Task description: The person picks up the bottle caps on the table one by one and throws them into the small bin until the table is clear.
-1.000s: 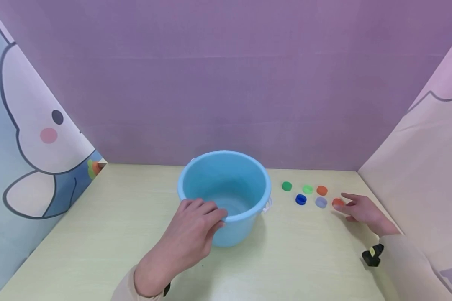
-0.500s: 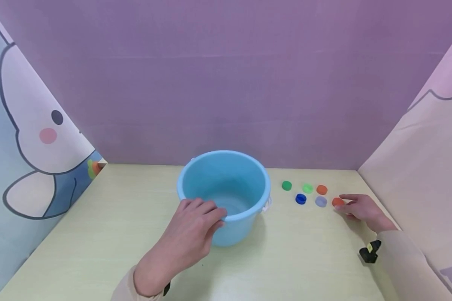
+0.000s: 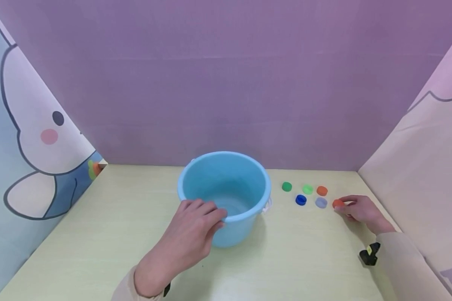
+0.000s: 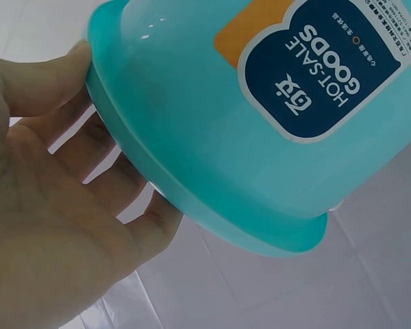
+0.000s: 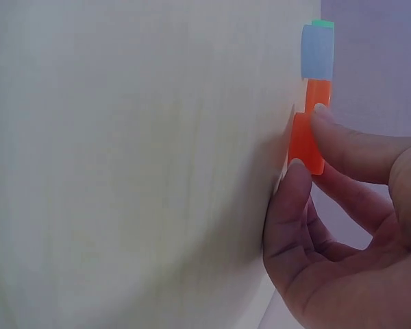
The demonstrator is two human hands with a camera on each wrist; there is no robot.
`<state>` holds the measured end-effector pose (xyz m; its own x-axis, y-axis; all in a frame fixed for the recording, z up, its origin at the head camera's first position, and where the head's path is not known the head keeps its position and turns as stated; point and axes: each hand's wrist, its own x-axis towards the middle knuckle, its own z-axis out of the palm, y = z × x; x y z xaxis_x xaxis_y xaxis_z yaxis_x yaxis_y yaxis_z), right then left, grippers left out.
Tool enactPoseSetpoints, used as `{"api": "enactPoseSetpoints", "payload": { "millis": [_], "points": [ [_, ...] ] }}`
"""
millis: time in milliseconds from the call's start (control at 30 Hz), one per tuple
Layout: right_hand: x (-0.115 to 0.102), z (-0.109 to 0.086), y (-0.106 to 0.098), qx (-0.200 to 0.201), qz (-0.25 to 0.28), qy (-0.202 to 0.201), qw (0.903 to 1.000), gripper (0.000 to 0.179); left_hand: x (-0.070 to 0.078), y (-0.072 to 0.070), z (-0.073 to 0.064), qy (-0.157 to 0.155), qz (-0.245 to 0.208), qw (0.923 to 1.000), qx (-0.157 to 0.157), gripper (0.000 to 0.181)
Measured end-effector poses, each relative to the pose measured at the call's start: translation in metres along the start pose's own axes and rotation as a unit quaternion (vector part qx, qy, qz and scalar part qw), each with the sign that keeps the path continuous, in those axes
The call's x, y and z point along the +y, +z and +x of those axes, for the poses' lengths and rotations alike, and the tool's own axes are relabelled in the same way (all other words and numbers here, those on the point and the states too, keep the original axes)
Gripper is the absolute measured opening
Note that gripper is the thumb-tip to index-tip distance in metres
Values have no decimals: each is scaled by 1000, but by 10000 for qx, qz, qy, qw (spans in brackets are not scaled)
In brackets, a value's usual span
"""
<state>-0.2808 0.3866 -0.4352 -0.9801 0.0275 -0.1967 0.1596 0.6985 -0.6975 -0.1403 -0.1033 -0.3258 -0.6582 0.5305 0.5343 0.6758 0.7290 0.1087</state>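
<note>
At the far left hangs a pale blue cloth (image 3: pixel 69 154) with a white cartoon animal printed on it, meeting a purple cloth (image 3: pixel 226 83) that runs across the back of the light wooden table (image 3: pixel 98 230). The left hand (image 3: pixel 190 236), coming out of a beige sleeve (image 3: pixel 129 286), grips the near rim of a light blue bucket (image 3: pixel 231 235): the fingers hook over the rim and the thumb lies against it, as the left wrist view shows. The bucket stands upright on the table, with a dark label (image 4: pixel 322 75) on its outer wall and a white fitting (image 3: pixel 268 205) at its right side. To the right, apart from the bucket, lie a green cap (image 3: pixel 287 186), then a dark blue cap (image 3: pixel 301 200) nearer the person, a light green cap (image 3: pixel 307 189), a lilac cap (image 3: pixel 321 202) and, just behind that one, an orange cap (image 3: pixel 322 190). Rightmost of the caps is a red-orange cap (image 3: pixel 337 203), pinched between the thumb and a finger of the right hand (image 3: pixel 363 210); whether it touches the table I cannot tell. A black device (image 3: pixel 369 254) sits at the right wrist, beside a pale cloth (image 3: pixel 429 159) at the far right
</note>
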Motion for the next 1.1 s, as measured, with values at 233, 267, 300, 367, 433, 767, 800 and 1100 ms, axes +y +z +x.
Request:
{"api": "enactPoseSetpoints", "payload": {
  "millis": [233,267,300,367,433,767,800,1100],
  "points": [
    [0,-4,1,7,-110,-148,9998,63,0,0,0,-3,29,10000,-23,18],
    [0,-4,0,12,-100,-168,9998,63,0,0,0,-3,32,10000,-22,18],
    [0,-4,0,10,-86,-196,9998,64,0,0,0,-2,36,10000,-20,18],
    [0,-3,-1,10,-48,-239,9997,65,0,0,0,1,43,10000,-16,18],
    [0,-3,-1,36,11,-278,9996,64,0,-1,0,-3,49,10000,-18,18],
    [-7,-8,-1,234,268,-276,9990,65,0,0,-1,-12,30,10000,-13,18],
    [-8,-9,0,266,306,-286,9988,65,0,0,-1,-3,29,10000,-3,18],
    [-20,-16,7,653,508,-516,9952,73,0,0,0,-4,27,10000,7,19]
  ]
}}
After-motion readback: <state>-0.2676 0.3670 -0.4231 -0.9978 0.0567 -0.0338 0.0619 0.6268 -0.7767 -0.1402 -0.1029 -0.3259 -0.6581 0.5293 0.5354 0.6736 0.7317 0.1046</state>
